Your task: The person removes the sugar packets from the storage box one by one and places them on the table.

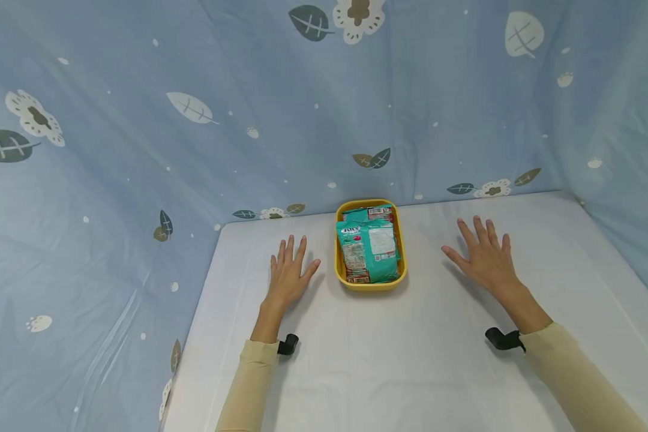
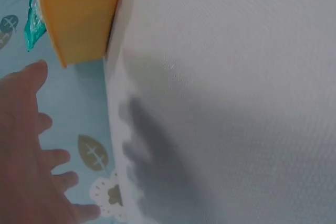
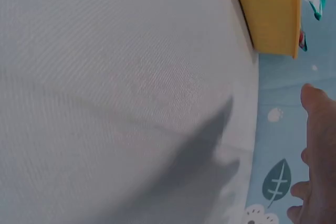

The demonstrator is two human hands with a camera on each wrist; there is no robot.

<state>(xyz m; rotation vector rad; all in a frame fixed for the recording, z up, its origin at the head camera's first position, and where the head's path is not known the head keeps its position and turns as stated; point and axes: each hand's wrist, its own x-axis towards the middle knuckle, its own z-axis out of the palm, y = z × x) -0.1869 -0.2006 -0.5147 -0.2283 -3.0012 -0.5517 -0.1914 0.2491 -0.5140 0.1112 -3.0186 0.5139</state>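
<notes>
Blue cloth (image 1: 281, 126): head view; leaf-and-flower print, hanging behind the table and at both sides.
White table (image 1: 351, 351): bears a yellow tub (image 1: 369, 287) by the far edge, between the hands.
Teal packets (image 1: 382, 255): in the tub, at least two, the near one overlapping one at the far end.
Spill risk: packets look loose, so an uneven lift or a knock on one side might tip one over the rim.
Left hand (image 1: 288, 277): left of the tub, near but not touching; palm down, fingers apart, holding nothing.
Right hand (image 1: 485, 264): right of the tub, farther from it; palm down, fingers and thumb spread, holding nothing.
Left wrist view: thumb and fingers apart, thumb nearest the tub; the shadow falls clear of the hand, which seems raised.
Right wrist view: thumb points far, short of the tub, where packet edges poke above the rim; the other fingers are partly cut off.
</notes>
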